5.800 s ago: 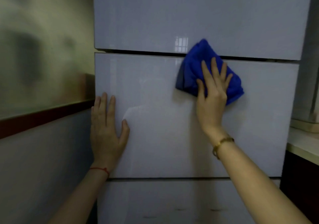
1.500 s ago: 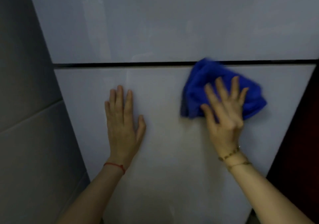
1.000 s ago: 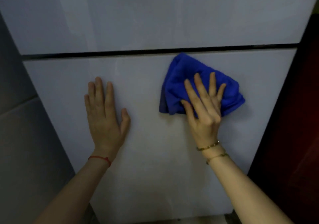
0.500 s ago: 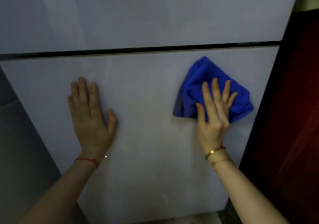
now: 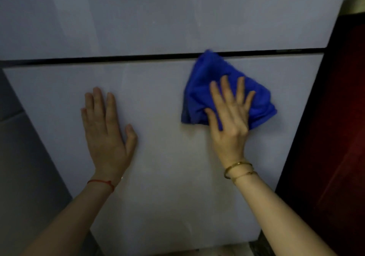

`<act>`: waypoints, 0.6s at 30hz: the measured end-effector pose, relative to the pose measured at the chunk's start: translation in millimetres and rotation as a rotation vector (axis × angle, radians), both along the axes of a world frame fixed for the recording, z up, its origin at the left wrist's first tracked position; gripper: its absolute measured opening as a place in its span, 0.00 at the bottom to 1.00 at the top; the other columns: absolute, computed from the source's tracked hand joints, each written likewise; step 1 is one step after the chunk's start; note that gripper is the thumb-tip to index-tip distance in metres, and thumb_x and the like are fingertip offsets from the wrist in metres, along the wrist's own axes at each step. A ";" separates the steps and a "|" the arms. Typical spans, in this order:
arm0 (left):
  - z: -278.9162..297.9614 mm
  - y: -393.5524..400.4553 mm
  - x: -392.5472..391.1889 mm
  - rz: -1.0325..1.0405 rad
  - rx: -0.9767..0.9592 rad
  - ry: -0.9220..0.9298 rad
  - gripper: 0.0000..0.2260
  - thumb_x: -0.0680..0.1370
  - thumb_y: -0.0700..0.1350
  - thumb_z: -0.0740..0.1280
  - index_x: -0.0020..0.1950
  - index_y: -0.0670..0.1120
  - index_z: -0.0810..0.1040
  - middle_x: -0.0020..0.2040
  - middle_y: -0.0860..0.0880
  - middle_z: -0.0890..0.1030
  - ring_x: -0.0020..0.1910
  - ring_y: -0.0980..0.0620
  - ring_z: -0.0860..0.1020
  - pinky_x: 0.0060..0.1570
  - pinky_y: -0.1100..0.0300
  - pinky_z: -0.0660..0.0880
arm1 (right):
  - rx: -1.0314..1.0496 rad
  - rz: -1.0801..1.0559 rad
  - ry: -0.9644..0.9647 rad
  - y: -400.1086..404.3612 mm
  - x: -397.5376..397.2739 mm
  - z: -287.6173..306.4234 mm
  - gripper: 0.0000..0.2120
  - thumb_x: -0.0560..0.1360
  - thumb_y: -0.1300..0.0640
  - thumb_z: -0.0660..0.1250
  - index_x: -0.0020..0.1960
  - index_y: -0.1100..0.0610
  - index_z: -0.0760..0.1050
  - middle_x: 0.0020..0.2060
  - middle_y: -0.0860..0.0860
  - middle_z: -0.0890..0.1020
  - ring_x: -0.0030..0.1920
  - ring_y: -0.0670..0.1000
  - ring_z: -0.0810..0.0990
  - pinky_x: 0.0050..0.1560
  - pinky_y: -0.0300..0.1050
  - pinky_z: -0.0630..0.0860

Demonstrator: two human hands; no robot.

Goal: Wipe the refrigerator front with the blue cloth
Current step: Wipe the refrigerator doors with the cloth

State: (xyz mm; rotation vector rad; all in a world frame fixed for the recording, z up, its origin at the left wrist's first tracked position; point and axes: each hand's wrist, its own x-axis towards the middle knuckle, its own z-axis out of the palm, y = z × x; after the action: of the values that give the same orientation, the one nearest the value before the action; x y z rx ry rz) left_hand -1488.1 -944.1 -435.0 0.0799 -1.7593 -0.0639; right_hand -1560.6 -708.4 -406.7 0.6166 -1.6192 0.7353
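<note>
I see the blue cloth [image 5: 227, 90], a bunched plush microfibre wad, pressed flat against the glossy lower refrigerator door panel [image 5: 167, 157], its tip reaching the dark seam [image 5: 118, 58]. My right hand [image 5: 230, 121] spreads over it, fingers splayed; my left hand [image 5: 107, 135] lies flat, empty, beside it.

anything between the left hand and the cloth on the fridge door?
Nothing. In the head view, only bare door panel separates the left hand from the cloth, which the right hand presses flat.
</note>
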 end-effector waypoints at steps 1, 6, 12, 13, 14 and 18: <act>0.3 0.3 0.1 -0.009 0.006 -0.003 0.30 0.79 0.44 0.60 0.78 0.38 0.54 0.77 0.33 0.57 0.79 0.41 0.51 0.80 0.49 0.44 | 0.105 0.020 0.022 -4.4 1.8 -9.8 0.20 0.80 0.57 0.61 0.71 0.56 0.66 0.71 0.49 0.65 0.77 0.52 0.52 0.78 0.53 0.44; 0.4 0.1 1.1 -0.011 0.002 -0.007 0.29 0.79 0.44 0.59 0.78 0.37 0.55 0.77 0.33 0.57 0.79 0.43 0.50 0.80 0.49 0.44 | 0.374 -0.057 -0.103 34.3 7.4 -126.9 0.28 0.78 0.59 0.61 0.75 0.50 0.57 0.76 0.41 0.57 0.78 0.50 0.51 0.79 0.49 0.45; 0.3 1.2 -0.1 0.018 -0.004 -0.007 0.29 0.79 0.43 0.60 0.78 0.37 0.55 0.77 0.32 0.58 0.79 0.41 0.51 0.80 0.48 0.44 | -0.144 -0.049 -0.114 59.7 -11.3 -16.8 0.19 0.82 0.55 0.56 0.72 0.57 0.65 0.74 0.52 0.62 0.77 0.58 0.55 0.78 0.57 0.48; 0.2 1.6 0.1 0.020 -0.003 -0.007 0.29 0.79 0.43 0.60 0.78 0.37 0.55 0.77 0.32 0.58 0.79 0.43 0.50 0.80 0.49 0.44 | -0.176 -0.035 -0.084 51.8 -13.0 8.0 0.19 0.82 0.56 0.57 0.71 0.59 0.66 0.72 0.54 0.64 0.76 0.60 0.56 0.78 0.56 0.47; 0.1 1.4 0.1 0.019 0.000 -0.008 0.29 0.79 0.43 0.59 0.78 0.37 0.55 0.77 0.32 0.58 0.79 0.44 0.50 0.80 0.49 0.44 | -0.159 -0.010 -0.053 42.9 -12.9 21.8 0.19 0.81 0.57 0.58 0.70 0.60 0.67 0.72 0.53 0.65 0.76 0.61 0.56 0.78 0.54 0.45; 1.4 0.2 1.3 0.004 0.006 -0.014 0.29 0.80 0.45 0.58 0.78 0.36 0.56 0.78 0.33 0.57 0.80 0.48 0.46 0.80 0.49 0.44 | 0.284 0.016 -0.002 23.5 -1.7 -54.2 0.22 0.81 0.58 0.56 0.74 0.55 0.61 0.74 0.47 0.60 0.78 0.54 0.50 0.78 0.52 0.43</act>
State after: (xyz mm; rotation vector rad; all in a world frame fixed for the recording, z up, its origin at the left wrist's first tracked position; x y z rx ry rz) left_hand -1486.8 -943.9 -433.6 0.0890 -1.7727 -0.0657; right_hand -1562.2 -684.9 -460.9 0.8325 -1.7373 0.5206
